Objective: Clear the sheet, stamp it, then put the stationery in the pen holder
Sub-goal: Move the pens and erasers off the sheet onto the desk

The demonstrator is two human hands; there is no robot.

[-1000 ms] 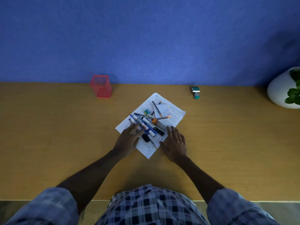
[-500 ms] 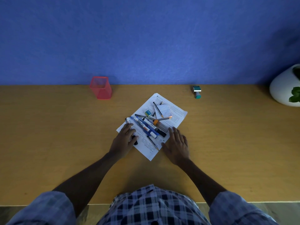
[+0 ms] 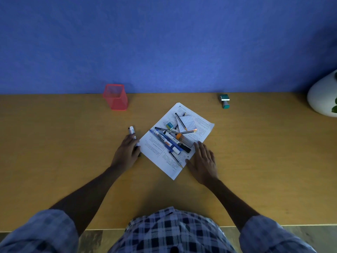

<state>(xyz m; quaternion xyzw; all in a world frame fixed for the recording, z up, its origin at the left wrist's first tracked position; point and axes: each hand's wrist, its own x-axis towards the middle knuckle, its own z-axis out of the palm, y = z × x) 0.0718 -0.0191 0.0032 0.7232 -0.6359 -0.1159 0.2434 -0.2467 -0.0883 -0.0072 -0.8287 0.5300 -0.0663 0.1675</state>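
Head view of a wooden desk (image 3: 63, 152) set against a blue wall (image 3: 164, 42). A printed sheet (image 3: 156, 148) lies turned diamond-wise near the centre of the desk. On it rests a loose heap of stationery: two white markers (image 3: 166, 142) lying side by side, a black-capped marker (image 3: 184, 147), an orange-capped tube (image 3: 182, 138), several thin pens (image 3: 180, 121), a small eraser (image 3: 170, 125) and a small folded slip of printed paper (image 3: 188, 123).

The left hand (image 3: 127, 152) lies on the desk just left of the sheet's left corner, fingers curled over a single marker (image 3: 132, 131) whose white end juts out toward the far side; the marker is off the sheet, on bare wood. How firmly the fingers close round it is hard to judge, as the hand hides most of the barrel.

The right hand (image 3: 203, 159) rests flat, fingers straight and slightly spread, at the sheet's near-right edge, its fingertips touching the paper just beside the black-capped marker; it holds nothing.

The red mesh pen holder (image 3: 115, 97) stands upright at the far left, by the wall, well apart from the sheet. The stamp (image 3: 224, 101), teal and grey, lies at the far right of the sheet, also near the wall. A white plant pot (image 3: 322, 97) sits at the far right edge. Plaid sleeves (image 3: 36, 234) frame the near side.
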